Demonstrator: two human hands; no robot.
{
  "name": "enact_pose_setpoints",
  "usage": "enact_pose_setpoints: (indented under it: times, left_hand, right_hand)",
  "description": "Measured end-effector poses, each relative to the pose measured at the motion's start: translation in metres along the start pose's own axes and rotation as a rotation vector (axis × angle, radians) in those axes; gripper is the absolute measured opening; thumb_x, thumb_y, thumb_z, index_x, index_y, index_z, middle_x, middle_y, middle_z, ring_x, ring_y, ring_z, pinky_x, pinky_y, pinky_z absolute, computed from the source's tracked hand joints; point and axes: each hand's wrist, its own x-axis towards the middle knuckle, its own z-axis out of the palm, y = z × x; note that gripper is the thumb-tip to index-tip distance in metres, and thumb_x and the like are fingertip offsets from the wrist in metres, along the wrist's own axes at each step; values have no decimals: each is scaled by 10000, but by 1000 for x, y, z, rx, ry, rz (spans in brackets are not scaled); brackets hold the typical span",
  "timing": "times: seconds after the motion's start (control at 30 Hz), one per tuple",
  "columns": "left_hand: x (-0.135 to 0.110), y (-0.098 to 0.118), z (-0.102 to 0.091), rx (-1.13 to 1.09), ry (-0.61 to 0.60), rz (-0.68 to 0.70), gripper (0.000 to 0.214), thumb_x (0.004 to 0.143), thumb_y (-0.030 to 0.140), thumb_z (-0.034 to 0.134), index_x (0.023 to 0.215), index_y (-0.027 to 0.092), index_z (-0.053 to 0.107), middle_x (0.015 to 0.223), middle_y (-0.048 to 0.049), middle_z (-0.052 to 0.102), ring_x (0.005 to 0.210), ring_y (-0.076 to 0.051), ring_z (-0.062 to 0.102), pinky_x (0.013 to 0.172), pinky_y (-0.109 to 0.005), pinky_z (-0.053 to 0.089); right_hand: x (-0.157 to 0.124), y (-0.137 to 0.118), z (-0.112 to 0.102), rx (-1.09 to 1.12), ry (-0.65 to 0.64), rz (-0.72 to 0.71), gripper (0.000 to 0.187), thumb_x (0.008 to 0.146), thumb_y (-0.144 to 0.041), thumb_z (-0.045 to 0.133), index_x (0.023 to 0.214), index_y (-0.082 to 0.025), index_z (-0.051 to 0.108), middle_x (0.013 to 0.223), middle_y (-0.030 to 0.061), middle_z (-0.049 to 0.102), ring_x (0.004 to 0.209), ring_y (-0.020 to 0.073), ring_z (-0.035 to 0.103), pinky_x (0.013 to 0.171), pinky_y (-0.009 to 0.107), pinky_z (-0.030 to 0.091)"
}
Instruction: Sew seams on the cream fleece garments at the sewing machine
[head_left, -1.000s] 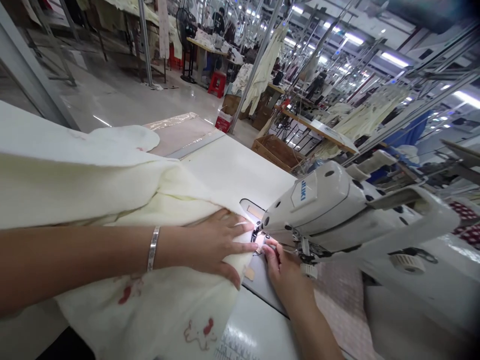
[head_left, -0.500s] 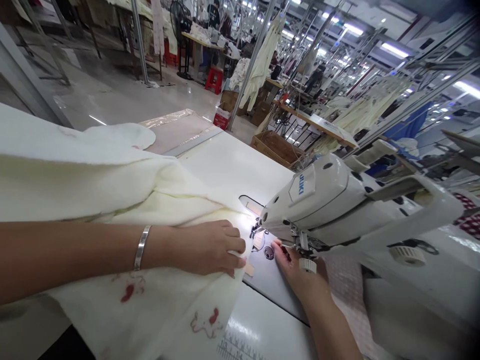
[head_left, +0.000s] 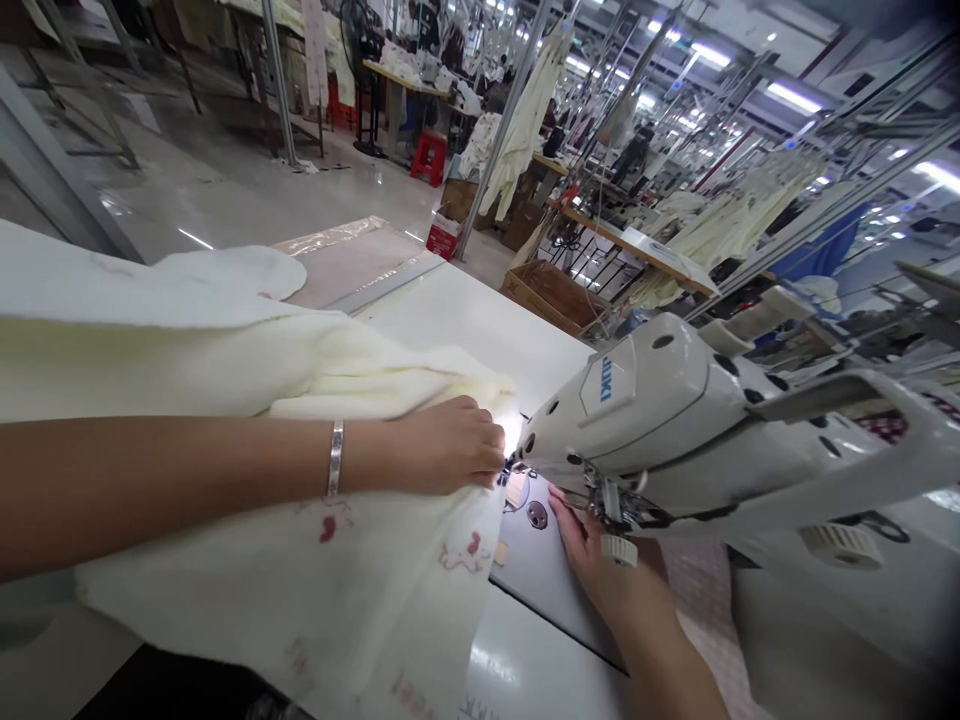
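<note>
A cream fabric piece [head_left: 390, 570] with small reddish printed figures spreads over the table and up to the needle area of a white sewing machine [head_left: 652, 390]. My left hand [head_left: 450, 445], with a silver bangle at the wrist, has its fingers curled on the fabric beside the presser foot [head_left: 504, 472]. My right hand [head_left: 589, 550] rests on the grey machine bed [head_left: 536, 570], to the right of the foot. Its visible fingers stretch toward the plate, with no fabric seen in them; machine parts hide some of the hand.
The white tabletop [head_left: 465, 300] extends behind the machine. Pinkish checked cloth [head_left: 701, 610] lies under my right forearm. Beyond stand a cardboard box [head_left: 551, 295], a red stool [head_left: 428, 158], a metal pole [head_left: 506, 130] and hanging cream garments [head_left: 525, 110].
My left hand has moved away from me and slightly right, bringing the fabric closer to the presser foot; the printed figures shifted with it. My right hand has barely moved.
</note>
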Motion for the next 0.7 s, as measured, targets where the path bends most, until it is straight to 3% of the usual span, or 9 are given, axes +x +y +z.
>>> enact_pose_setpoints:
  times: [0.1, 0.17, 0.27, 0.33, 0.43, 0.53, 0.63, 0.7]
  left_hand:
    - [2, -6, 4, -45, 0, -148, 360, 946, 364, 491, 1239, 155, 495, 1329, -105, 524, 1209, -238, 460, 1013, -404, 299]
    - [13, -19, 7, -61, -2, -182, 437, 972, 370, 425, 1344, 144, 388, 1409, -123, 443, 1277, -235, 400, 1072, -426, 231]
    - [35, -38, 5, -25, 20, -204, 379, 969, 312, 423, 1290, 111, 443, 1331, -151, 500, 1227, -250, 439, 1052, -424, 257]
    - [40, -38, -5, 2, 40, -229, 275, 950, 216, 422, 1161, 78, 531, 1196, -174, 565, 1131, -267, 492, 969, -415, 332]
    - [20, -10, -24, -31, 20, -209, 184, 891, 250, 506, 995, 123, 589, 996, -118, 605, 912, -231, 549, 776, -347, 419]
    - [-21, 29, -33, -81, -54, -75, 286, 785, 403, 647, 931, 163, 592, 910, -65, 593, 796, -203, 538, 669, -316, 437]
    - [-47, 48, -25, -19, -41, -30, 106, 809, 258, 599, 772, 159, 581, 841, -50, 593, 742, -183, 528, 685, -325, 447]
    - [-51, 49, -15, -11, 19, -46, 146, 850, 184, 505, 717, 161, 562, 771, -38, 594, 692, -166, 517, 676, -314, 454]
  right_hand:
    - [-10, -31, -21, -6, 89, -270, 205, 889, -216, 475, 980, -241, 657, 840, 43, 716, 740, 208, 670, 661, 336, 476]
    - [-15, -54, -31, 66, 120, -437, 184, 904, -198, 471, 1005, -202, 625, 802, 27, 683, 690, 165, 637, 633, 299, 473]
    - [-14, -78, -33, 157, 148, -546, 181, 887, -136, 487, 1026, -146, 603, 851, 46, 658, 752, 161, 607, 668, 298, 475]
    - [-10, -82, -29, 178, 153, -538, 207, 879, -110, 493, 1057, -128, 596, 876, 56, 653, 784, 169, 595, 685, 310, 471]
    - [-7, -78, -21, 231, 118, -507, 229, 867, -88, 499, 1072, -132, 591, 873, 54, 639, 787, 169, 571, 693, 313, 459]
    - [-8, -74, -17, 312, 82, -462, 204, 871, -85, 486, 1039, -153, 581, 875, 43, 631, 805, 160, 558, 729, 305, 444]
    - [-9, -75, -18, 317, 77, -406, 119, 893, -155, 493, 982, -176, 570, 826, 10, 635, 767, 146, 559, 723, 288, 409]
    - [-7, -79, -19, 255, 112, -393, 120, 910, -226, 496, 992, -177, 569, 780, -7, 640, 712, 142, 560, 688, 286, 374]
